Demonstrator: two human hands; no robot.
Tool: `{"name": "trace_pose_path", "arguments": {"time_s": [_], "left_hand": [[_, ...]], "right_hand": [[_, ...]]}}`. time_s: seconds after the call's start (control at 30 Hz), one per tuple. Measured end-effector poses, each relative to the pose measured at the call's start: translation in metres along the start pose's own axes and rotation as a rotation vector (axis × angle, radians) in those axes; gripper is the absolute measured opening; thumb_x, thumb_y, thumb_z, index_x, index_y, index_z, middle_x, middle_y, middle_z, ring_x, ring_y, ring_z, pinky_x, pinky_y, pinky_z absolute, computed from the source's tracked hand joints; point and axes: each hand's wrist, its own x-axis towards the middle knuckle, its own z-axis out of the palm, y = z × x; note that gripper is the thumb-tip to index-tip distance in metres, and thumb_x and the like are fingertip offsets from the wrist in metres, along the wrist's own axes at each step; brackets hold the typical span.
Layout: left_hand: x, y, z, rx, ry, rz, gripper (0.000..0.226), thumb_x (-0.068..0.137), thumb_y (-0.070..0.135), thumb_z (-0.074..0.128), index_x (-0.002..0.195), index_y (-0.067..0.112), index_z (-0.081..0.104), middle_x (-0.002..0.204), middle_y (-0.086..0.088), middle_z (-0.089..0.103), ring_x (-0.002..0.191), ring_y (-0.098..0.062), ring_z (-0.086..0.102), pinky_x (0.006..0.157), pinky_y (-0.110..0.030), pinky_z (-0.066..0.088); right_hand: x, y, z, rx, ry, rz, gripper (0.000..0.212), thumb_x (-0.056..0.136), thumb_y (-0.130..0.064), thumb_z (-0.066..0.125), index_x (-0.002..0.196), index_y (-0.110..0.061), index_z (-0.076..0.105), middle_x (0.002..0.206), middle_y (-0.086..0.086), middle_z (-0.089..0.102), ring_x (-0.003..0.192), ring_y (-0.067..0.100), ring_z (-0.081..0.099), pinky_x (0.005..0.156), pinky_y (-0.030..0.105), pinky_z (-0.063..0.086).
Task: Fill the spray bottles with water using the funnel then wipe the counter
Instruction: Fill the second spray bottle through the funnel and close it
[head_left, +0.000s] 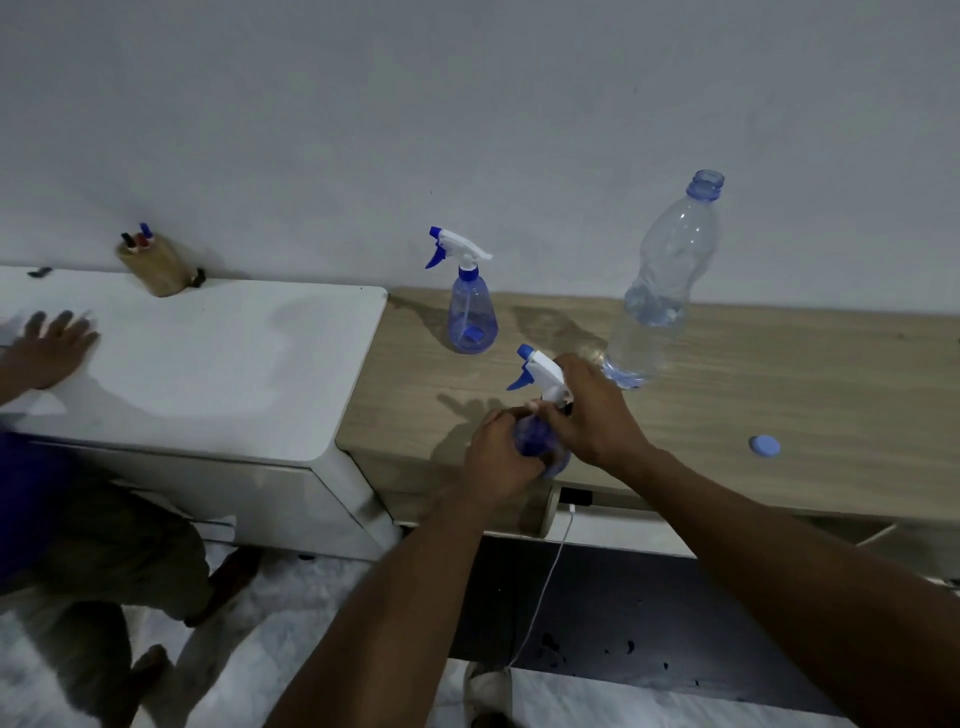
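Head view shows the right hand (592, 415) with fingers (545, 410) curled tight round the white-and-blue trigger sprayer head (543, 371), and the left hand (498, 457) wrapped closed around the translucent blue plastic spray bottle (540, 447) at the front edge of the pale wood-grain desk (779, 395). Twisting so near the edge risks tipping it off. A second blue spray bottle (470, 306) and an uncapped clear water bottle (660, 291) stand behind, where an elbow could topple the tall one.

A blue translucent spray bottle (540, 441) is gripped by the left hand (501, 457); its white trigger head (545, 376) is grasped by the right hand (592, 410) over the wooden counter (753, 374).
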Motion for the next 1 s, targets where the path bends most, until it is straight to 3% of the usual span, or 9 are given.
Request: {"name": "trace_pose_path", "arguments": {"time_s": [0.1,0.2,0.33,0.4,0.5,0.6,0.73,1.0], "left_hand": [[-0.023,0.02,0.004,-0.179,-0.079,-0.084,0.054,0.07,0.03,0.085,0.119,0.027,0.064,0.097,0.018,0.066,0.089,-0.001,0.065,0.076,-0.019,0.05],[-0.046,0.032,0.015,-0.242,-0.198,-0.184,0.058,0.068,0.041,0.088,0.118,0.023,0.067,0.108,0.009,0.071,0.098,-0.008,0.067,0.079,-0.023,0.054],[-0.08,0.033,0.033,-0.384,-0.348,-0.287,0.053,0.068,0.033,0.09,0.113,0.012,0.071,0.103,-0.007,0.076,0.097,-0.023,0.073,0.084,-0.038,0.061],[-0.099,0.03,0.04,-0.396,-0.386,-0.336,0.057,0.064,0.042,0.09,0.11,0.012,0.072,0.102,-0.006,0.077,0.095,-0.022,0.074,0.081,-0.036,0.061],[-0.12,0.019,0.043,-0.433,-0.368,-0.42,0.061,0.064,0.047,0.09,0.111,0.012,0.071,0.099,-0.003,0.077,0.091,-0.018,0.074,0.081,-0.034,0.062],[-0.134,0.012,0.038,-0.465,-0.371,-0.472,0.056,0.069,0.043,0.089,0.114,0.014,0.071,0.105,-0.003,0.076,0.098,-0.018,0.073,0.084,-0.035,0.061],[-0.146,0.011,0.033,-0.464,-0.364,-0.461,0.061,0.062,0.051,0.09,0.11,0.018,0.073,0.107,-0.003,0.076,0.102,-0.019,0.073,0.093,-0.043,0.058],[-0.147,0.026,0.03,-0.502,-0.373,-0.473,0.057,0.07,0.04,0.088,0.117,0.013,0.069,0.112,-0.006,0.075,0.104,-0.022,0.072,0.098,-0.044,0.056]], "right_hand": [[-0.01,0.002,-0.022,0.073,0.087,0.07,0.04,0.074,-0.039,0.084,0.092,-0.014,0.058,0.078,-0.002,0.057,0.067,0.013,0.048,0.058,0.024,0.035],[-0.028,0.006,-0.031,0.198,0.112,0.201,0.038,0.07,-0.041,0.087,0.083,-0.015,0.061,0.069,-0.006,0.06,0.061,0.004,0.052,0.055,0.015,0.038],[-0.058,0.015,-0.015,0.526,-0.038,0.394,0.035,0.078,-0.033,0.078,0.108,-0.019,0.069,0.086,-0.001,0.071,0.075,0.017,0.064,0.068,0.032,0.051],[-0.071,0.014,-0.003,0.653,-0.1,0.472,0.031,0.083,-0.029,0.074,0.112,-0.02,0.069,0.087,0.001,0.069,0.078,0.021,0.065,0.066,0.029,0.05],[-0.085,0.007,0.01,0.763,-0.188,0.499,0.022,0.088,-0.031,0.068,0.11,-0.029,0.07,0.084,0.005,0.073,0.084,0.027,0.067,0.076,0.041,0.051],[-0.093,-0.002,0.018,0.737,-0.235,0.438,0.023,0.093,-0.031,0.062,0.116,-0.025,0.065,0.077,0.005,0.072,0.072,0.018,0.063,0.072,0.038,0.051],[-0.098,-0.008,0.025,0.684,-0.22,0.398,0.031,0.096,-0.035,0.059,0.121,-0.017,0.064,0.076,0.009,0.072,0.071,0.02,0.067,0.085,0.049,0.057],[-0.095,-0.013,0.012,0.589,-0.158,0.423,0.034,0.095,-0.041,0.06,0.119,-0.019,0.068,0.074,0.011,0.073,0.066,0.016,0.064,0.08,0.041,0.055]]}}
